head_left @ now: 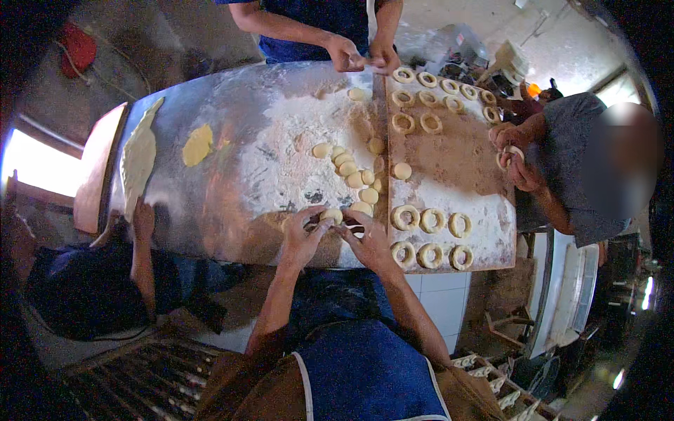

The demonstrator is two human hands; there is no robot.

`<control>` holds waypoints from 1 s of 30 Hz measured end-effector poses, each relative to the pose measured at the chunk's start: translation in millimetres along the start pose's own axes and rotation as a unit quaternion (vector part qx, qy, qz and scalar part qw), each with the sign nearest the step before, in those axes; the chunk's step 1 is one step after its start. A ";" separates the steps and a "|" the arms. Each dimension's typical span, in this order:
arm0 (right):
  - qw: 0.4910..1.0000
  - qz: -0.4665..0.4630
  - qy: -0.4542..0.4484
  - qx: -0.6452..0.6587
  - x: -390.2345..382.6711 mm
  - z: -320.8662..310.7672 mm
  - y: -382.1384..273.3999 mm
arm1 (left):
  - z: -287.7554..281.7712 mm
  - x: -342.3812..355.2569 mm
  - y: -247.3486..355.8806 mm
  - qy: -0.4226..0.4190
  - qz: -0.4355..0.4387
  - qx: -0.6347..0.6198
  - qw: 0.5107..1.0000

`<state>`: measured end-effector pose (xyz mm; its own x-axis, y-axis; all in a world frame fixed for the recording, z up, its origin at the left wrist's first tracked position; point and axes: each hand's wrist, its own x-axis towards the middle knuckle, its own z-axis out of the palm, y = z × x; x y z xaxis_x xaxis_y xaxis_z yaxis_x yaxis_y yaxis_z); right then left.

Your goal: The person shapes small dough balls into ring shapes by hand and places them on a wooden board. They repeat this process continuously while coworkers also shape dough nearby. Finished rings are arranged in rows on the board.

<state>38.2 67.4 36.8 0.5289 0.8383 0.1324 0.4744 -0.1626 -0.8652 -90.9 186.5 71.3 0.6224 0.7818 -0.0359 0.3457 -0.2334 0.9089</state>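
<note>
At the near edge of the floured metal table (225, 112), my left hand (303, 235) and my right hand (361, 237) both grip a small pale dough disc (331, 216) between their fingers. Several similar dough rounds (345, 168) lie loosely grouped in the flour just beyond my hands. To the right, on a floured wooden board (449, 172), dough rings (432, 220) lie in two rows near my right hand, with more rings (427, 98) in rows at the far end.
A co-worker (302, 28) works opposite with hands together. Another (583, 161) at right holds a ring. At left, a co-worker (91, 281) holds a long dough sheet (140, 154); a yellow lump (198, 144) lies nearby. Racks (147, 379) stand behind me.
</note>
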 end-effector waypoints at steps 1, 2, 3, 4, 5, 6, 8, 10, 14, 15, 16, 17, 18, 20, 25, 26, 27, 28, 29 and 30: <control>0.998 0.050 -0.014 0.044 2.6 3.3 -4.5 | -3.3 -1.8 4.0 -0.015 -0.015 -0.013 1.000; 0.991 0.101 -0.022 0.086 5.7 5.8 -9.4 | -3.8 -1.7 4.3 -0.027 -0.037 -0.065 0.997; 0.980 0.148 -0.036 0.131 8.2 8.0 -18.8 | -6.8 -2.8 3.3 -0.035 -0.061 -0.115 0.991; 0.981 0.149 -0.019 0.123 9.0 9.6 -25.3 | -9.2 -3.5 2.2 -0.042 -0.084 -0.164 0.982; 0.982 0.149 -0.002 0.116 9.5 11.0 -31.0 | -11.0 -4.0 1.1 -0.040 -0.058 -0.152 0.986; 0.983 0.150 0.017 0.109 10.2 14.6 -34.7 | -13.6 -3.6 -0.5 -0.039 -0.031 -0.138 0.989; 0.985 0.115 0.036 0.119 13.5 23.5 -35.3 | -18.4 -3.7 -1.9 -0.038 -0.007 -0.109 0.993; 0.981 0.102 0.049 0.156 17.7 26.0 -48.3 | -20.1 -4.6 0.0 -0.039 -0.016 -0.079 0.996; 0.981 0.112 -0.033 0.152 22.2 23.4 -53.7 | -11.3 -8.4 -17.1 -0.036 -0.091 -0.342 0.935; 0.984 0.114 -0.078 0.116 23.4 19.3 -50.1 | -7.4 -7.9 -22.1 -0.047 -0.141 -0.431 0.890; 0.966 0.127 -0.087 0.208 22.4 18.1 -49.1 | -5.0 -7.8 -27.1 -0.057 -0.189 -0.515 0.834; 0.940 0.139 -0.096 0.297 21.3 16.9 -49.3 | -5.3 -8.1 -33.2 -0.089 -0.165 -0.531 0.826; 0.905 0.148 -0.102 0.384 23.4 15.8 -55.2 | -9.1 -6.2 -35.7 -0.121 -0.140 -0.547 0.817; 0.814 0.230 -0.046 0.531 30.0 12.5 -70.4 | -10.3 -2.8 -39.1 -0.144 -0.077 -0.503 0.849; 0.950 0.292 0.013 0.111 21.9 28.5 6.9 | 3.2 -3.0 -22.3 -0.052 -0.111 -0.631 0.766; 0.953 0.198 0.117 0.196 16.5 39.8 15.5 | 10.1 -0.3 -30.0 -0.043 -0.131 -0.631 0.763; 0.917 0.209 0.137 0.312 16.0 43.0 6.3 | 15.9 2.3 -40.2 -0.029 -0.149 -0.629 0.762; 0.865 0.222 0.159 0.421 12.6 39.2 -12.5 | 27.3 3.4 -42.9 0.030 -0.132 -0.498 0.856; 0.801 0.231 0.179 0.523 9.6 35.5 -22.2 | 32.2 3.5 -48.5 0.078 0.029 -0.345 0.935; 0.809 0.349 0.169 0.441 8.0 31.6 -12.9 | 36.7 6.8 -46.4 0.117 0.194 -0.176 0.958</control>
<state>14.1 92.6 33.8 0.6839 0.4886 -0.5418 -0.6314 0.0243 -0.7751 -77.0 181.4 13.6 0.4672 0.7938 0.3894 -0.1626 -0.3558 0.9203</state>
